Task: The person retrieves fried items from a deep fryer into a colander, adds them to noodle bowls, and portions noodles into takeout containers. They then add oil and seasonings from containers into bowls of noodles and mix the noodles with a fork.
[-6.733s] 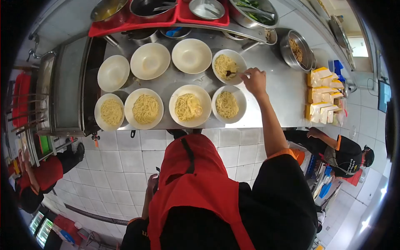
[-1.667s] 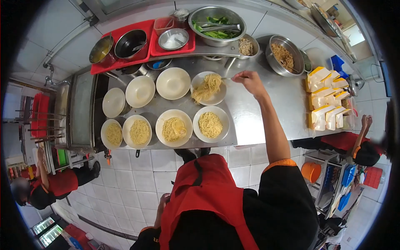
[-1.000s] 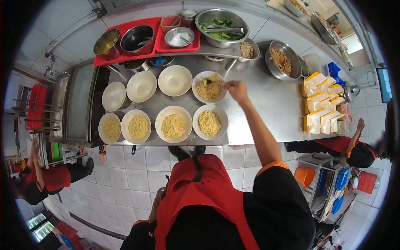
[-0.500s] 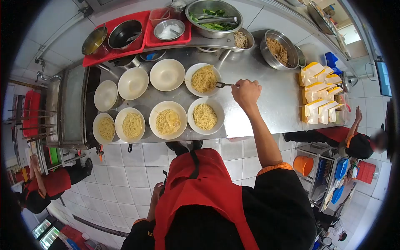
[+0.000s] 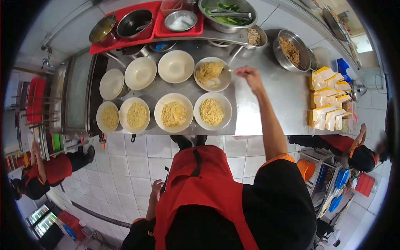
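My right hand [image 5: 249, 76] is closed around the handle of a fork, whose tines are hidden among the noodles [image 5: 208, 72] in the back right bowl [image 5: 225, 80]. The noodles are bunched up and blurred there. Three cream bowls without noodles stand left of it, one of them the round bowl [image 5: 176, 66]. Along the front edge are several bowls of noodles, among them the front right bowl [image 5: 212, 111] and one with a pale, glossy topping [image 5: 179, 113]. My left hand [image 5: 157, 187] hangs low beside the red apron, its fingers bent near a dark, thin object.
Red trays [image 5: 150, 36] with pots and a white-powder bowl [image 5: 180, 21] sit on the shelf, beside a bowl of greens [image 5: 228, 24]. Right are a pot of brown topping [image 5: 287, 54] and yellow-white cartons [image 5: 327, 98]. Co-workers stand at left [image 5: 54, 171] and right [image 5: 346, 146].
The noodles in the back right bowl have been lifted and shifted about, baring part of the bowl's bottom. My right hand stays beside that bowl with the fork. The camera view has shifted slightly.
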### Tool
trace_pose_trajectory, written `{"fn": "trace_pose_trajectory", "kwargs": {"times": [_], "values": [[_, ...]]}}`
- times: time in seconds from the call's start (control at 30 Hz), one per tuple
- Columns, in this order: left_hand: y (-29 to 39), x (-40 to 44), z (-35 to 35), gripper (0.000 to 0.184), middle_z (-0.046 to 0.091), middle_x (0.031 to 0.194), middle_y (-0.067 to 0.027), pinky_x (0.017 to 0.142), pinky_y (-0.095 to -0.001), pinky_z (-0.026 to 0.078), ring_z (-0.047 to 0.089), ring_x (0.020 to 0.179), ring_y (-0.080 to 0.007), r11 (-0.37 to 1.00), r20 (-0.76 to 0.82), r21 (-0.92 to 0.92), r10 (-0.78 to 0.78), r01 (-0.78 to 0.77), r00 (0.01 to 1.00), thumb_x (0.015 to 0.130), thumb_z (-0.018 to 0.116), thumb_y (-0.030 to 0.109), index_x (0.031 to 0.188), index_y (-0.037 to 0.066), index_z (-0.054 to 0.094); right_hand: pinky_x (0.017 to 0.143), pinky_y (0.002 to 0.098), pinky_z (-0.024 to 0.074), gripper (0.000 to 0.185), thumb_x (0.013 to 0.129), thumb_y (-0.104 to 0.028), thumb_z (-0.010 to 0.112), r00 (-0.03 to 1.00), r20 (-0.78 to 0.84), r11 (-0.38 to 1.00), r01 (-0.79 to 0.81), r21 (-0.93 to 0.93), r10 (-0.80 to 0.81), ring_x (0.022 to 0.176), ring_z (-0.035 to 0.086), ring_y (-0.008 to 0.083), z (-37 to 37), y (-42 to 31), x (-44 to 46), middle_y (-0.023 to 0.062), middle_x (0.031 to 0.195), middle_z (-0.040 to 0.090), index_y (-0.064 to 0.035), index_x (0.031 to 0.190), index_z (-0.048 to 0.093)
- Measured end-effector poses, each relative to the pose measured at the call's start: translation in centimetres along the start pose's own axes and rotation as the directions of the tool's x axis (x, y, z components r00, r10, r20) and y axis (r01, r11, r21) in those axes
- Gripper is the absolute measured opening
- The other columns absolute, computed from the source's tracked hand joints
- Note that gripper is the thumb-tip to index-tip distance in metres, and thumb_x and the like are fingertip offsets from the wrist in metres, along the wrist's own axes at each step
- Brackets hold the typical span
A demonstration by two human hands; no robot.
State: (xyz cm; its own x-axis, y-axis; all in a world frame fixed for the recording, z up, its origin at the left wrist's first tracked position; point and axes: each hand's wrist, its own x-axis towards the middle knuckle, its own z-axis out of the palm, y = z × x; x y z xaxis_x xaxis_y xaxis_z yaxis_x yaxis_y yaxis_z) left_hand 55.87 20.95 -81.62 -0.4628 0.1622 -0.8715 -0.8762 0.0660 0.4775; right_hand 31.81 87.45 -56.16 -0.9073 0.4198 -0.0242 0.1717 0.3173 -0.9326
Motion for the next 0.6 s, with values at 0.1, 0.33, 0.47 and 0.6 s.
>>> {"fn": "trace_pose_trajectory", "kwargs": {"times": [0.1,0.33,0.47,0.6], "values": [[-0.9,-1.1,0.4,0.044,0.063,0.093,-0.0143,0.058,-0.0328,0.051,0.061,0.068,-0.023,1.0,-0.003,-0.003,-0.016,0.016,1.0,0.079,0.062,0.009,0.121,0.005,0.048,0.077,0.0325,0.043,0.01,0.075,-0.005,0.065,0.998,0.029,0.997,-0.047,-0.06,0.048,0.084,0.058,0.0154,-1.4,-5.9,-1.3,0.0049,0.089,0.066,-0.0024,0.084,0.069],[-1.6,1.2,-1.8,0.044,0.063,0.092,-0.014,0.058,-0.0331,0.051,0.062,0.068,-0.0231,0.978,-0.028,0.209,0.004,0.002,1.0,0.079,0.061,0.008,0.121,0.005,0.047,0.071,0.0425,0.0299,0.004,0.063,-0.014,0.065,0.898,-0.068,0.336,0.092,-0.937,-0.435,0.081,0.047,0.0254,2.2,-13.5,-12.9,0.0002,0.073,0.059,-0.0101,0.063,0.066],[0.5,4.4,-4.2,0.044,0.063,0.091,-0.0138,0.058,-0.0332,0.051,0.062,0.068,-0.0232,0.933,0.004,0.358,0.027,-0.026,1.0,0.079,0.061,0.008,0.121,0.005,0.046,0.07,0.0398,0.0365,0.005,0.066,-0.014,0.069,0.965,-0.157,0.647,0.017,-0.762,-0.211,0.079,0.051,0.0248,7.6,-3.7,-17.5,0.0015,0.075,0.06,-0.0091,0.066,0.068],[3.6,8.2,-8.3,0.044,0.063,0.09,-0.0136,0.058,-0.0334,0.051,0.062,0.069,-0.0233,0.865,0.063,0.499,0.019,-0.048,0.998,0.079,0.06,0.007,0.121,0.005,0.046,0.059,0.0293,0.0475,0.009,0.07,-0.01,0.068,0.947,-0.271,0.973,-0.207,-0.105,0.172,0.067,0.062,0.0151,5.2,-1.2,-18.6,0.0068,0.075,0.064,-0.0064,0.077,0.071]]}}
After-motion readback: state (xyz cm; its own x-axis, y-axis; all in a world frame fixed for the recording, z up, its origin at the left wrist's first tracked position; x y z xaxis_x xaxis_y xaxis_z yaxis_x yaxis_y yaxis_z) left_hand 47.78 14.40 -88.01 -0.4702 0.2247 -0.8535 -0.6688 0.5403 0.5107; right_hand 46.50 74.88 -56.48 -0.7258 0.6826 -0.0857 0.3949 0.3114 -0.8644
